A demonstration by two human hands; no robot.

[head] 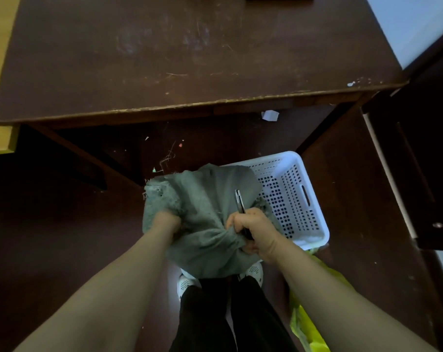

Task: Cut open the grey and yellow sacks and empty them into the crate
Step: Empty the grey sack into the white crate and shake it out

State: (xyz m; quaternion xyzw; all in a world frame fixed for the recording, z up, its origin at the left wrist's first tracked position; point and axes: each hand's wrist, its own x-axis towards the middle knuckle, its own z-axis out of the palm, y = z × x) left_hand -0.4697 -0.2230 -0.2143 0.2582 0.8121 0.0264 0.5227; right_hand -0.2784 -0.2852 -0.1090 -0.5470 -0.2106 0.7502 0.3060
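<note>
Judged near halfway: holding cut-open grey sack (pixel 205 224) over crate (pixel 324 232), left grip (pixel 168 219) clenching its frayed edge, right grip (pixel 253 229) clamped on cloth and cutter (pixel 239 200), with yellow sack (pixel 306 326) apparently yet to do.

Dark floor (pixel 63 237) is carrying white crate (pixel 287 179) at 4 o'clock, yellow sack (pixel 307 326) lying at 5, paper scrap (pixel 270 115) at 1.
</note>
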